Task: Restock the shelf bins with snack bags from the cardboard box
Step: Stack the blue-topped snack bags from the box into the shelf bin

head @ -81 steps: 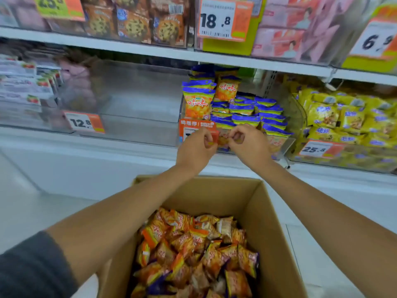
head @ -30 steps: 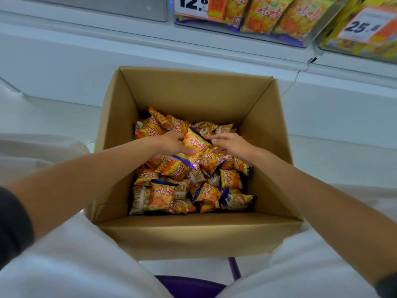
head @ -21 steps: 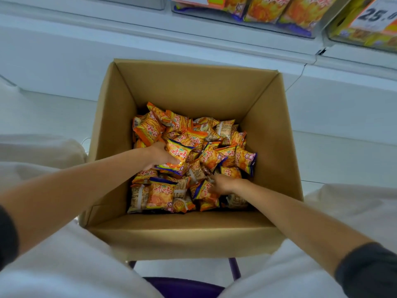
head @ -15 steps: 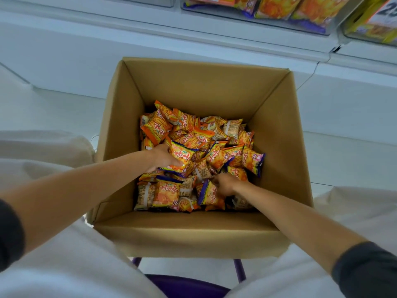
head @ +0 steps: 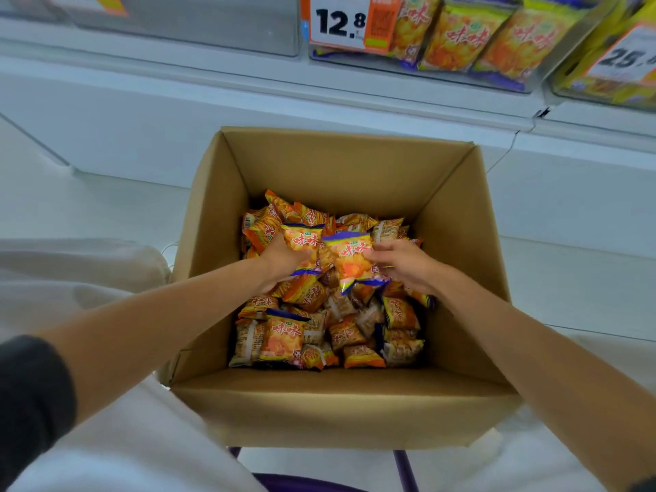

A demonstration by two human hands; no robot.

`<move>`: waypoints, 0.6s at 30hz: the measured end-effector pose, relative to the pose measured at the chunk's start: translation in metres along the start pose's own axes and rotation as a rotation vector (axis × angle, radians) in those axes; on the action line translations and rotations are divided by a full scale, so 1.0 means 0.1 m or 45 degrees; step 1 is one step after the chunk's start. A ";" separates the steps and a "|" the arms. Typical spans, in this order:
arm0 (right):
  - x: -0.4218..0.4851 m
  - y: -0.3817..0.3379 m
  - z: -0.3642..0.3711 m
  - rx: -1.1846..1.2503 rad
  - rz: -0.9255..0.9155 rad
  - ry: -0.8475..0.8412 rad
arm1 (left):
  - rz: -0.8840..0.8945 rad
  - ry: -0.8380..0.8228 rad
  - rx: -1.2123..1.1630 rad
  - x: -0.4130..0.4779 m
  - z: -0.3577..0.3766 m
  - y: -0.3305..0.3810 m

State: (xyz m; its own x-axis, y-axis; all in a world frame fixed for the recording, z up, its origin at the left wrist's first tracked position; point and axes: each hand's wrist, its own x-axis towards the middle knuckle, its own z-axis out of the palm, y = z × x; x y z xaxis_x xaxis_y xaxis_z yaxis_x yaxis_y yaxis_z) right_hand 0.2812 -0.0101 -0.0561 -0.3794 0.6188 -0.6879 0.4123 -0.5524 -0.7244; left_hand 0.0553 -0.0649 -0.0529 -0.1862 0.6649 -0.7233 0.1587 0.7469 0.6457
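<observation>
An open cardboard box (head: 213,243) sits in front of me, holding several orange and purple snack bags (head: 280,335). My left hand (head: 282,261) grips one snack bag (head: 301,241) lifted above the pile. My right hand (head: 404,262) pinches another snack bag (head: 351,262) by its right edge, held upright beside the first. Above, the clear shelf bin (head: 504,78) with the 12.8 price tag (head: 349,23) holds upright bags of the same snack (head: 458,39).
A white shelf ledge (head: 248,83) runs between box and bins. An empty-looking clear bin (head: 213,23) is at upper left. A bin of yellow bags (head: 621,65) with a 25 tag stands at upper right. A purple stool frame (head: 404,470) shows below the box. White fabric (head: 71,271) lies at left.
I looked down from the shelf to the box. Both hands dug into the pile, each took hold of a bag, and both bags are now raised above the pile, side by side.
</observation>
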 end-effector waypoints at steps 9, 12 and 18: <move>-0.29 -0.72 0.01 0.350 -0.360 -0.019 | 0.229 -0.393 -0.436 -0.23 0.14 0.80; -0.42 -0.96 -0.05 0.211 -0.454 0.056 | 0.426 -0.363 -0.249 -0.37 0.10 1.05; -0.70 -1.49 -0.25 0.319 -0.499 0.040 | 0.735 -0.131 0.038 -0.62 0.06 1.63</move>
State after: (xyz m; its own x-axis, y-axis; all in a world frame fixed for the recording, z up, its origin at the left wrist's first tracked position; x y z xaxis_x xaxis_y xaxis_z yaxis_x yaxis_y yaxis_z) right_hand 0.2675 0.0428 0.1010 -0.4401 0.8222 -0.3609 0.0286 -0.3889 -0.9208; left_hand 0.0981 0.0156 0.0957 0.0333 0.9602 -0.2775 0.2339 0.2624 0.9362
